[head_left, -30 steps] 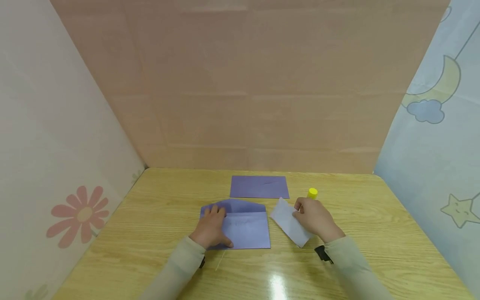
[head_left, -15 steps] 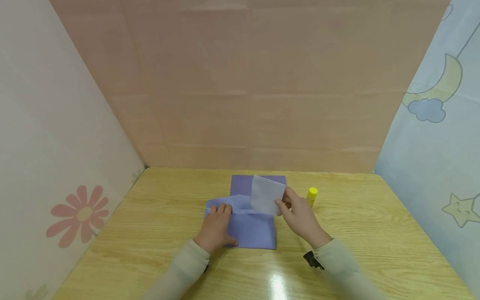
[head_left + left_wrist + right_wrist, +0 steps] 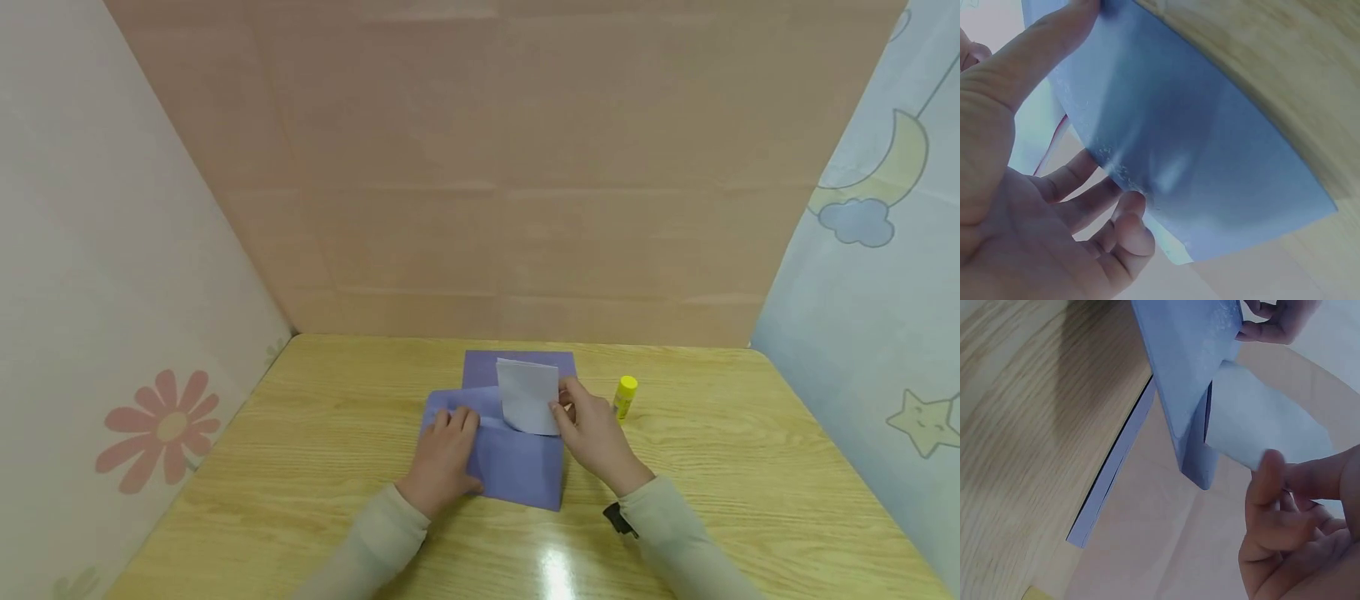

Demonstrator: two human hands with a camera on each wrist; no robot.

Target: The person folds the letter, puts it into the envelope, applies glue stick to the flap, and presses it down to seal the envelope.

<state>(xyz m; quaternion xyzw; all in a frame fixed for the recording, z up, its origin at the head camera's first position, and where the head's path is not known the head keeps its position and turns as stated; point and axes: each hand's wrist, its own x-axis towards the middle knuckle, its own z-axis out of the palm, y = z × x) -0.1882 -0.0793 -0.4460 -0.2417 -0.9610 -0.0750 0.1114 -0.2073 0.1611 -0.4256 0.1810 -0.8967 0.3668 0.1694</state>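
A light purple envelope (image 3: pixel 517 471) has its flap lifted and its mouth bowed apart. My left hand (image 3: pixel 441 458) grips it across its left part, with the thumb (image 3: pixel 1047 47) at the bottom edge and the fingers at the mouth. In my right hand (image 3: pixel 600 433) a folded white paper (image 3: pixel 528 393) is pinched by its right edge between thumb and fingers. The paper's lower edge is at the envelope's mouth, and in the right wrist view its far end (image 3: pixel 1241 394) overlaps the opening. Its lowest edge is hidden behind the envelope's front.
Behind the envelope, a darker purple flat rectangle (image 3: pixel 480 367) lies on the wooden table (image 3: pixel 712 467). A yellow-capped glue stick (image 3: pixel 625 396) stands just right of my right hand. A brown backdrop (image 3: pixel 480 208) rises at the table's far edge, with printed walls at both sides.
My right hand has picked the folded white paper off the table and carried it left to the envelope's mouth. My left hand has shifted the envelope slightly right and tilted it up.
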